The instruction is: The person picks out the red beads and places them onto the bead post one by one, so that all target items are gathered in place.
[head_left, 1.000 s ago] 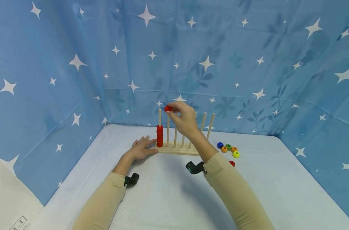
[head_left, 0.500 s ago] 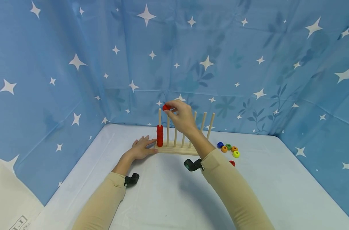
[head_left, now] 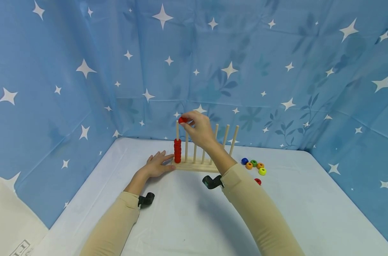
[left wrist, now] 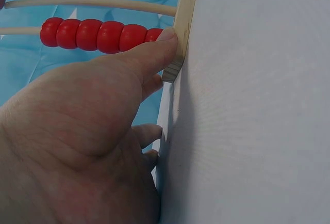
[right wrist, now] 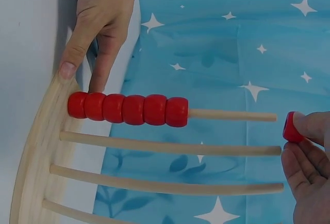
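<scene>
Between thumb and fingers, my right hand (head_left: pixel 201 128) pinches a red bead (right wrist: pixel 292 128). That bead hangs beside the top of the leftmost peg (right wrist: pixel 242 115), with a small gap between them in the right wrist view. Several red beads (head_left: pixel 177 151) are stacked on this peg, down at its base. The peg stands on a wooden bead rack (head_left: pixel 197 166) whose other visible pegs are bare. My left hand (head_left: pixel 156 166) holds the rack's left end, thumb (left wrist: pixel 165 38) on the front of the base and a finger behind it.
Right of the rack lie loose beads: blue (head_left: pixel 244 161), green (head_left: pixel 253 163), two orange (head_left: pixel 249 165), yellow (head_left: pixel 262 171) and red (head_left: pixel 258 181). A white cloth (head_left: pixel 181 213) covers the table. Behind it hangs a blue star-patterned curtain (head_left: pixel 261 53).
My right hand has moved a little left with the red bead, closer to the top of the leftmost peg. The left hand has stayed in place on the rack.
</scene>
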A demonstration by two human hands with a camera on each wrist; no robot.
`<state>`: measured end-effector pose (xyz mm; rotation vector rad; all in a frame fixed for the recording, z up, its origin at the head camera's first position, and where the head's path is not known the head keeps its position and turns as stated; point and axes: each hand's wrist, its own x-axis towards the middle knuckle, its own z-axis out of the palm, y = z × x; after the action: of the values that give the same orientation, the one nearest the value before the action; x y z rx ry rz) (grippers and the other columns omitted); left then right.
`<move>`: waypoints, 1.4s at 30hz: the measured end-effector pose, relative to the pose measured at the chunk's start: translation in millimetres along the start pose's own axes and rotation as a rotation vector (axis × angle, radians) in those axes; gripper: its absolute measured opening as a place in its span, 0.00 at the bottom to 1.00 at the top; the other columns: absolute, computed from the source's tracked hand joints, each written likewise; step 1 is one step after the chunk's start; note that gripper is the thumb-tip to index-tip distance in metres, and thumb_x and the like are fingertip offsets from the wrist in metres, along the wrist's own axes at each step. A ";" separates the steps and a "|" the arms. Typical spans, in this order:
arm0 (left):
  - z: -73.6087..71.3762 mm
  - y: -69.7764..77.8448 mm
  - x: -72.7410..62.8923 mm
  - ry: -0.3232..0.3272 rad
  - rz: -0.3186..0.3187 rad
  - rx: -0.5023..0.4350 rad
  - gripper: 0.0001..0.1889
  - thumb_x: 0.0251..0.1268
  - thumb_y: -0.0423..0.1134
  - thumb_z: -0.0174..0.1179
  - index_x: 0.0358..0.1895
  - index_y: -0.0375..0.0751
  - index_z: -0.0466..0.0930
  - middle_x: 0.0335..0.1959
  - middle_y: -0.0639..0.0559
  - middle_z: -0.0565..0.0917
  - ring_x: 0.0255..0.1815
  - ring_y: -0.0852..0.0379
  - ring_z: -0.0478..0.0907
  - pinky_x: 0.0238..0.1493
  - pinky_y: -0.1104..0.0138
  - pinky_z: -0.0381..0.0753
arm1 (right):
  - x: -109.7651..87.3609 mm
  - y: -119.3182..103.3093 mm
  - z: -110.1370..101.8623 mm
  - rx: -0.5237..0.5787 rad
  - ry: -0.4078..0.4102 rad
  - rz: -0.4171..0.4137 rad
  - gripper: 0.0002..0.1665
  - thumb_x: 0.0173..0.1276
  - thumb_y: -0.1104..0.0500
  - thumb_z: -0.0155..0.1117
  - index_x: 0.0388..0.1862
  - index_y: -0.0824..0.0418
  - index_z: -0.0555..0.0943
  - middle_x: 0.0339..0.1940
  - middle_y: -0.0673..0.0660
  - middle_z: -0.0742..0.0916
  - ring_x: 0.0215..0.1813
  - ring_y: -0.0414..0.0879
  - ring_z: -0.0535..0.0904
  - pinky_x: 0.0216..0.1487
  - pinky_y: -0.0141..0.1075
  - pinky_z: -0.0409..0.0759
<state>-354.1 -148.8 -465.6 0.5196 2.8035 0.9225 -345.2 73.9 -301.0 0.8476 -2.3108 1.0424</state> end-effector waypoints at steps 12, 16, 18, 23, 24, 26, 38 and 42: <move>-0.1 1.5 0.4 -0.001 -0.007 0.014 0.38 0.75 0.60 0.59 0.82 0.51 0.63 0.86 0.33 0.49 0.86 0.30 0.38 0.81 0.34 0.33 | 2.9 -3.5 3.6 -0.029 -0.027 0.015 0.15 0.75 0.63 0.68 0.57 0.64 0.87 0.54 0.59 0.88 0.50 0.50 0.85 0.53 0.38 0.86; -0.3 1.8 0.0 -0.004 -0.010 0.011 0.37 0.75 0.60 0.58 0.82 0.51 0.63 0.86 0.34 0.48 0.86 0.30 0.37 0.81 0.34 0.32 | 4.7 -4.2 5.5 -0.044 -0.030 0.009 0.14 0.74 0.63 0.68 0.55 0.65 0.87 0.54 0.59 0.88 0.50 0.50 0.86 0.52 0.37 0.86; -0.3 1.8 0.0 -0.004 -0.010 0.009 0.37 0.75 0.60 0.58 0.82 0.52 0.63 0.86 0.34 0.48 0.86 0.30 0.37 0.81 0.34 0.32 | 5.4 -4.4 6.1 -0.050 -0.032 0.009 0.14 0.74 0.63 0.69 0.55 0.65 0.87 0.54 0.60 0.88 0.49 0.50 0.86 0.52 0.37 0.86; 0.2 1.5 0.5 -0.002 -0.008 0.009 0.37 0.75 0.60 0.58 0.82 0.52 0.63 0.86 0.33 0.49 0.86 0.30 0.38 0.81 0.34 0.33 | 6.3 -3.9 7.3 -0.055 -0.039 0.012 0.13 0.74 0.63 0.68 0.55 0.65 0.87 0.55 0.60 0.87 0.49 0.51 0.86 0.52 0.38 0.86; 0.2 1.5 0.6 -0.003 -0.007 0.009 0.37 0.76 0.60 0.58 0.82 0.52 0.63 0.86 0.33 0.49 0.86 0.30 0.37 0.81 0.34 0.33 | 6.3 -3.7 7.4 -0.054 -0.040 0.011 0.13 0.74 0.63 0.68 0.55 0.65 0.87 0.55 0.60 0.87 0.50 0.51 0.86 0.52 0.38 0.86; 0.3 1.4 0.7 -0.003 -0.007 0.007 0.37 0.76 0.59 0.58 0.82 0.51 0.63 0.86 0.33 0.49 0.86 0.30 0.37 0.81 0.34 0.33 | 6.6 -3.2 8.1 -0.053 -0.041 0.014 0.14 0.74 0.63 0.68 0.55 0.65 0.87 0.55 0.60 0.87 0.50 0.51 0.86 0.52 0.38 0.86; 2.4 0.4 1.0 0.004 -0.002 0.011 0.37 0.75 0.60 0.59 0.82 0.51 0.64 0.85 0.32 0.49 0.86 0.29 0.37 0.81 0.34 0.32 | 9.1 -5.2 10.4 -0.067 -0.030 0.028 0.15 0.74 0.63 0.68 0.57 0.66 0.87 0.55 0.60 0.87 0.52 0.54 0.87 0.53 0.40 0.87; 3.4 0.6 0.5 0.003 -0.003 0.014 0.37 0.75 0.59 0.58 0.82 0.51 0.63 0.85 0.32 0.49 0.86 0.29 0.37 0.81 0.34 0.32 | 10.3 -5.9 10.8 -0.086 -0.037 0.030 0.15 0.75 0.63 0.68 0.57 0.64 0.87 0.56 0.59 0.87 0.53 0.53 0.87 0.53 0.39 0.87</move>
<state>-353.5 -146.3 -467.9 0.5158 2.8141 0.9043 -350.0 58.9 -298.2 0.8072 -2.3872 0.9402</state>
